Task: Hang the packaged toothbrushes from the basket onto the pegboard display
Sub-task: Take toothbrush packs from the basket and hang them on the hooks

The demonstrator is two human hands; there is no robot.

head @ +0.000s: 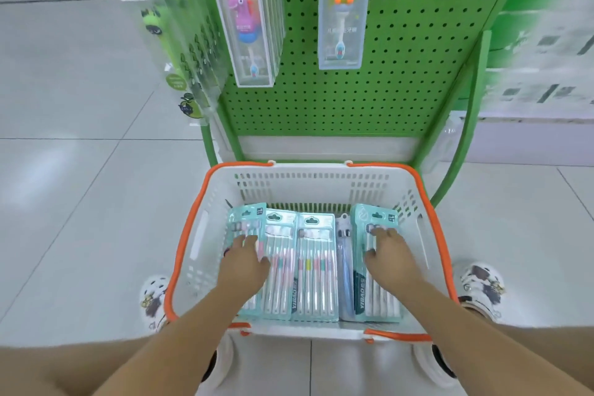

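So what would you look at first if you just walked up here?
Probably the big green pegboard straight ahead, with a yellow duck toothbrush box and a pink one hanging on it. Then the white basket with orange handles on the floor, where the left hand and right hand reach onto teal toothbrush packs.

Both hands, left (pixel 245 262) and right (pixel 390 256), rest on toothbrush packs (pixel 316 267) in the basket (pixel 308 182).

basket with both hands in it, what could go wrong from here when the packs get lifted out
1. The left hand and right hand each rest on a different pack; lifting two at once may leave no free hand to line up a hang hole.
2. The teal packs overlap in the basket, so a neighbour may drag along.
3. The pegboard hooks are not clearly visible.
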